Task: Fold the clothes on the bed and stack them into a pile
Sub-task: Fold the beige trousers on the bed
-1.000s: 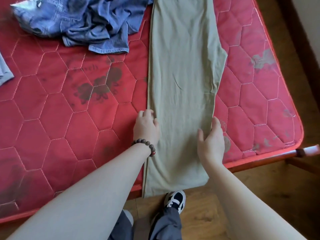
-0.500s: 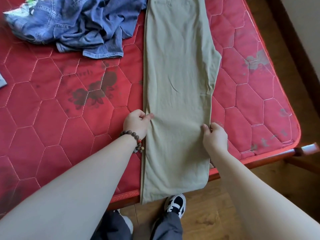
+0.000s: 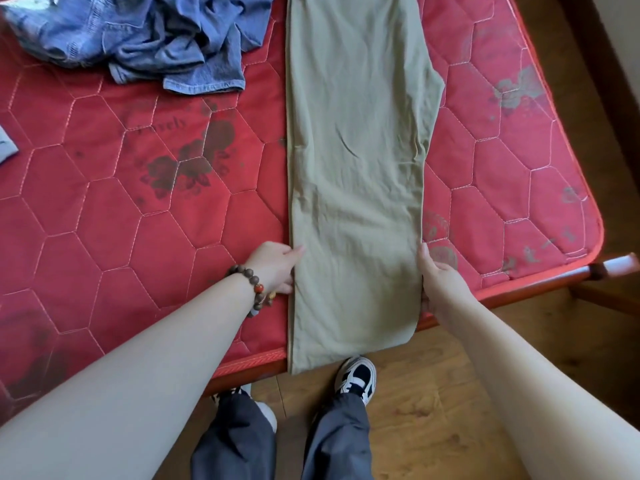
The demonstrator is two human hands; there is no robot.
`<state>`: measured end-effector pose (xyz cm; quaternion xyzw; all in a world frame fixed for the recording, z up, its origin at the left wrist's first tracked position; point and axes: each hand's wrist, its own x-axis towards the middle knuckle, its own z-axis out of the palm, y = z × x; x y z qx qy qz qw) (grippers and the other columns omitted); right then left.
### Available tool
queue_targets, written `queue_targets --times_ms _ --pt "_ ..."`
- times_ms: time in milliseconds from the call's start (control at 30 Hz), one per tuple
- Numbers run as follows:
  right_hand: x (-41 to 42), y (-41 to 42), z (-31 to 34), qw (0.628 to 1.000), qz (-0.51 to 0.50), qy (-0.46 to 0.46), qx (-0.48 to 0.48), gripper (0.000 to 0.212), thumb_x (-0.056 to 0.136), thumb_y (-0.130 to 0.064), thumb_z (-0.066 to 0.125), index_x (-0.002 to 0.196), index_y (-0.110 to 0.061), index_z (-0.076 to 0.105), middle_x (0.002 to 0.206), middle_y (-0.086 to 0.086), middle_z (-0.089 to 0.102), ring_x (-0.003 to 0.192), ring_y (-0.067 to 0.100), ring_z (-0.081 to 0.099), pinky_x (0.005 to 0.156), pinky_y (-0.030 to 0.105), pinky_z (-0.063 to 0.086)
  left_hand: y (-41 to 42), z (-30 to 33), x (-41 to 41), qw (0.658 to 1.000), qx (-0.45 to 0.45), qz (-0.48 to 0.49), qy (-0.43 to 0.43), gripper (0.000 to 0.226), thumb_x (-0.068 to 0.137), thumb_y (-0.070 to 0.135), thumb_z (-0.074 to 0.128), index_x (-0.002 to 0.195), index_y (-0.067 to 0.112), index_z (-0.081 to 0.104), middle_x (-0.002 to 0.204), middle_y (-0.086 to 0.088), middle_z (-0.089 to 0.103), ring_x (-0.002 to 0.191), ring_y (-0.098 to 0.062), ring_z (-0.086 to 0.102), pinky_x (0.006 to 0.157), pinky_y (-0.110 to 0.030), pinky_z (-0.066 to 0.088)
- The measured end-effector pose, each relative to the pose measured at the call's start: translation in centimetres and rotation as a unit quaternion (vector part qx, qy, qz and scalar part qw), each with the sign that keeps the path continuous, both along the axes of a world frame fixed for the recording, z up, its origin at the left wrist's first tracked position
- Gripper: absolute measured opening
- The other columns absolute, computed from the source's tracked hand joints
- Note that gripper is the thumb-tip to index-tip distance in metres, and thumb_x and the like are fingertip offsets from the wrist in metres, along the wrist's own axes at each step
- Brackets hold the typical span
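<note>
The left hand [image 3: 273,266] pinched the left edge of the olive-green trousers [image 3: 356,161], thumb lying on top of the cloth and the other fingers curled under the edge, out of sight. A bracelet [image 3: 254,289] of dark wooden beads (one of them orange) circled that wrist. The right hand [image 3: 438,282] gripped the opposite edge of the same garment, thumb on the upper side, fingers tucked beneath the fabric; how far they were spread could not be told.

Between the two hands the trousers lay flat and lengthwise on the red quilted mattress [image 3: 121,220], folded so that one leg covered the other. The leg hems hung over the near edge of the bed toward the wooden floor [image 3: 433,403], and the upper end ran out of view at the top.

Well to the left, at the far side of the mattress, a crumpled heap of blue denim clothes [image 3: 145,36] lay unfolded, apart from the trousers. A grey corner of another cloth [image 3: 6,147] showed at the left border.

Below the bed edge stood the person's own legs in dark grey trousers, with a black-and-white sneaker [image 3: 356,377] on the floor just beneath the hanging hems.
</note>
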<state>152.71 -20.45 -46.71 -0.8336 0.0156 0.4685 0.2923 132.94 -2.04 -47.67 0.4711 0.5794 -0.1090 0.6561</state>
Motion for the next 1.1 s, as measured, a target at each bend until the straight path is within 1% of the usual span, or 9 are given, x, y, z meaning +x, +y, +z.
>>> queue_targets --times_ms 133,267,433,567,667,733,867,967,1100 --pt "-2.6 -4.1 -0.1 0.994 -0.052 0.096 0.007 0.079 0.062 -0.084 0.052 0.082 -0.01 0.067 0.086 0.006 0.066 0.08 0.027 0.063 0.081 0.044 0.054 -3.8 0.0 -4.0 0.985 -0.169 -0.029 -0.026 0.026 0.1 0.025 0.052 0.11 0.003 0.061 0.112 -0.009 0.07 0.097 -0.02 0.069 0.08 -0.032 0.056" --pt "-4.3 -6.6 -0.1 0.992 0.005 0.116 0.059 0.039 0.094 -0.038 0.059 0.103 -0.001 0.07 0.098 0.007 0.073 0.088 0.026 0.066 0.084 0.044 0.053 -5.7 0.0 -5.8 0.986 -0.166 -0.001 -0.034 0.033 0.097 0.019 0.056 0.119 -0.006 0.058 0.118 -0.013 0.068 0.11 -0.027 0.064 0.105 -0.048 0.044" --pt "-5.8 -7.3 0.1 0.993 0.01 0.081 0.084 0.024 0.097 -0.022 0.058 0.089 -0.001 0.068 0.085 0.013 0.06 0.083 0.024 0.052 0.076 0.042 0.042 -6.4 0.5 -6.9 0.983 -0.151 0.064 -0.085 0.021 0.096 0.014 0.055 0.107 0.0 0.066 0.104 -0.014 0.073 0.096 -0.025 0.071 0.085 -0.039 0.057" --pt "-6.5 -6.9 0.2 0.994 0.002 0.096 0.061 0.029 0.097 -0.03 0.057 0.092 -0.005 0.071 0.099 0.016 0.072 0.09 0.029 0.067 0.089 0.048 0.054 -7.0 0.7 -7.1 0.988 -0.116 0.088 -0.054 0.019 0.098 0.011 0.053 0.104 0.0 0.066 0.099 -0.015 0.074 0.086 -0.024 0.073 0.071 -0.036 0.059" --pt "-5.8 -6.1 0.9 0.99 -0.046 0.114 0.063 0.05 0.096 -0.053 0.045 0.092 -0.009 0.07 0.089 0.009 0.076 0.081 0.022 0.073 0.067 0.032 0.059 -6.4 1.4 -6.9 0.986 -0.131 0.09 -0.052 0.024 0.101 0.018 0.047 0.107 0.003 0.065 0.1 -0.017 0.073 0.088 -0.025 0.072 0.07 -0.036 0.058" --pt "-4.6 -5.3 1.2 0.982 -0.095 0.137 0.087 0.062 0.097 -0.059 0.035 0.094 -0.006 0.067 0.086 0.01 0.075 0.075 0.022 0.073 0.061 0.03 0.056 -5.0 1.8 -6.3 0.981 -0.139 0.117 -0.062 0.034 0.103 0.029 0.043 0.116 0.004 0.061 0.112 -0.016 0.07 0.101 -0.027 0.069 0.078 -0.038 0.056" --pt "-1.2 -2.0 1.0 0.962 -0.167 0.162 0.143 0.068 0.097 -0.062 0.028 0.107 -0.005 0.063 0.096 0.01 0.074 0.093 0.022 0.07 0.08 0.036 0.053 -0.4 1.5 -3.6 0.967 -0.127 0.195 -0.103 0.045 0.104 0.031 0.033 0.136 0.003 0.047 0.141 -0.016 0.05 0.129 -0.03 0.049 0.11 -0.045 0.037" --pt "1.5 2.2 0.6 0.954 -0.194 0.147 0.177 0.062 0.1 -0.056 0.03 0.108 -0.005 0.062 0.094 0.008 0.074 0.09 0.02 0.07 0.073 0.033 0.053 3.5 1.3 0.3 0.965 -0.082 0.215 -0.13 0.033 0.104 0.022 0.032 0.124 0.005 0.052 0.129 -0.011 0.059 0.101 -0.018 0.064 0.085 -0.032 0.052" --pt "5.0 8.4 0.2 0.956 -0.194 0.08 0.207 0.04 0.096 -0.043 0.054 0.087 -0.006 0.066 0.074 0.007 0.068 0.07 0.022 0.063 0.073 0.035 0.051 8.2 0.8 5.7 0.971 -0.001 0.203 -0.128 0.019 0.102 0.011 0.043 0.091 0.007 0.059 0.083 -0.003 0.07 0.063 -0.008 0.069 0.054 -0.023 0.056"
